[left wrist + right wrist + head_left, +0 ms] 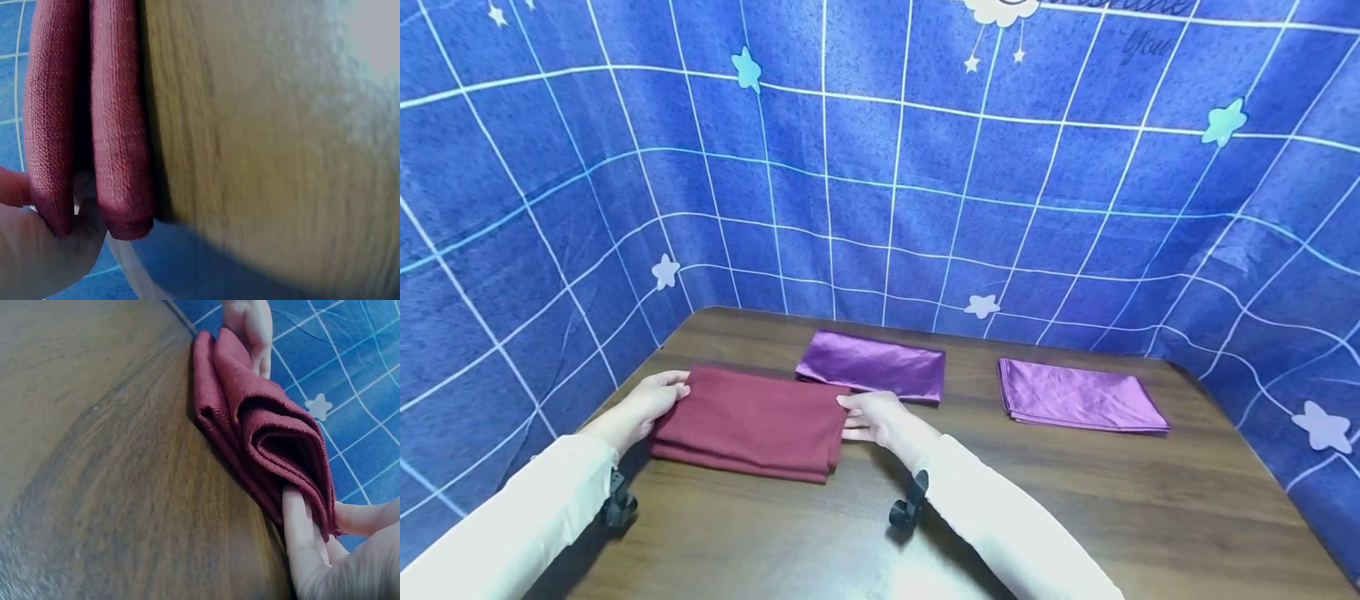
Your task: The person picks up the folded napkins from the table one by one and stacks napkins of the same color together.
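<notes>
A dark red cloth (752,421), folded into a layered rectangle, lies at the left of the wooden table. At its left end my left hand (651,404) grips the upper layers between thumb and fingers. My right hand (880,421) pinches the right end, thumb on top and fingers underneath. In the right wrist view the rolled folds of the red cloth (275,431) show at that end, with fingers tucked below the upper layers. A gap parts the upper and lower folds of the red cloth (119,125) in the left wrist view.
Behind the red cloth lies a folded dark purple satin cloth (880,362), partly covered by it. A lighter purple folded cloth (1082,396) lies farther right. A blue curtain (865,192) with white grid lines and stars surrounds the wooden table (1150,500).
</notes>
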The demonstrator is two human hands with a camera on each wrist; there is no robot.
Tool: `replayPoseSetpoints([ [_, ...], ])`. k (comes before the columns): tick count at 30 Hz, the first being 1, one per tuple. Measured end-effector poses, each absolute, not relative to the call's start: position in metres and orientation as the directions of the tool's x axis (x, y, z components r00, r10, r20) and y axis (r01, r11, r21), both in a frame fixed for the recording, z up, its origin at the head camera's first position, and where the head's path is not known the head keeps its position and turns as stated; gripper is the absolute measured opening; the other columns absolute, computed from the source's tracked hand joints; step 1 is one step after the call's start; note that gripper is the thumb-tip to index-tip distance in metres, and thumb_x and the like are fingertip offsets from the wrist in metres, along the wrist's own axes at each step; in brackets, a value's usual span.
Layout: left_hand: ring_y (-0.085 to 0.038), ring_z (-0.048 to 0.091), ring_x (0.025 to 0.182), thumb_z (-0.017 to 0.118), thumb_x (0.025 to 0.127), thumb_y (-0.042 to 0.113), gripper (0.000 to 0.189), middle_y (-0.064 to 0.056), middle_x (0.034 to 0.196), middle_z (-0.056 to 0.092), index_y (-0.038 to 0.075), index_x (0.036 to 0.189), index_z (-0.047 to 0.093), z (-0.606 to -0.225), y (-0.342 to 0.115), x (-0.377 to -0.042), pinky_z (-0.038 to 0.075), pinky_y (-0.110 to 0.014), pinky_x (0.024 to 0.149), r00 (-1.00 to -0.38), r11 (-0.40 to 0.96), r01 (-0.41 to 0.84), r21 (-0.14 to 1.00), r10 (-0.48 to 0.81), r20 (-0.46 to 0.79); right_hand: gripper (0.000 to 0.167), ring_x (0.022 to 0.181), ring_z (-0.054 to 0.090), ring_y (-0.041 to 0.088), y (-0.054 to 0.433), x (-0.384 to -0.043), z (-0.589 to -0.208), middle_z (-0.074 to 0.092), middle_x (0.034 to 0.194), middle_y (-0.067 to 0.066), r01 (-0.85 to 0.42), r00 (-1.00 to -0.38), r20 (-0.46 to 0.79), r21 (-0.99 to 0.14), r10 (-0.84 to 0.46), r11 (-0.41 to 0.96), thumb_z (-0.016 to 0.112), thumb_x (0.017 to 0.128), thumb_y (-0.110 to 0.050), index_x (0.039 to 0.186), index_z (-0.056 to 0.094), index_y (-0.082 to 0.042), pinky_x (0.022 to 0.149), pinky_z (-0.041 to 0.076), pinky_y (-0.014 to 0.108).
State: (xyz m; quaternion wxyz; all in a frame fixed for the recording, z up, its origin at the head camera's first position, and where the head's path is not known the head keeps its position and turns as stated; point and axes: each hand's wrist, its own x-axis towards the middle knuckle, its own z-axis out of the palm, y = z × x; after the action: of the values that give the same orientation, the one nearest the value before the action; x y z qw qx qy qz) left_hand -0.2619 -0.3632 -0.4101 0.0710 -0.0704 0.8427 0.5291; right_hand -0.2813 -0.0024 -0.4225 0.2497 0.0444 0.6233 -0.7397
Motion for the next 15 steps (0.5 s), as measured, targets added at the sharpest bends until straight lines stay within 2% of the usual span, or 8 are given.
replayPoseSetpoints([
  [5, -0.004, 0.057, 0.076, 0.040, 0.100, 0.007, 0.051, 0.011, 0.086, 0.058, -0.011, 0.144, 0.022, -0.4104, -0.3673, -0.2628, 0.053, -0.028, 0.068, -0.973, 0.419, -0.217, 0.882, -0.020, -0.230, 0.031, 0.101, 0.067, 0.032, -0.0008, -0.2810, -0.4205, 0.067, 0.111, 0.021, 0.414, -0.876, -0.372, -0.906, -0.308, -0.083, 0.065, 0.090, -0.007, 0.118, 0.061, 0.006, 0.086, 0.057, 0.043],
  [15, -0.001, 0.056, 0.078, 0.034, 0.100, 0.004, 0.050, 0.016, 0.087, 0.057, -0.014, 0.143, 0.018, -0.4154, -0.3681, -0.2613, 0.052, -0.026, 0.070, -0.976, 0.386, -0.186, 0.904, 0.034, -0.215, 0.032, 0.104, 0.066, 0.035, 0.0019, -0.2837, -0.4238, 0.067, 0.115, 0.022, 0.422, -0.858, -0.376, -0.904, -0.351, -0.063, 0.064, 0.091, -0.007, 0.120, 0.060, 0.005, 0.088, 0.057, 0.043],
])
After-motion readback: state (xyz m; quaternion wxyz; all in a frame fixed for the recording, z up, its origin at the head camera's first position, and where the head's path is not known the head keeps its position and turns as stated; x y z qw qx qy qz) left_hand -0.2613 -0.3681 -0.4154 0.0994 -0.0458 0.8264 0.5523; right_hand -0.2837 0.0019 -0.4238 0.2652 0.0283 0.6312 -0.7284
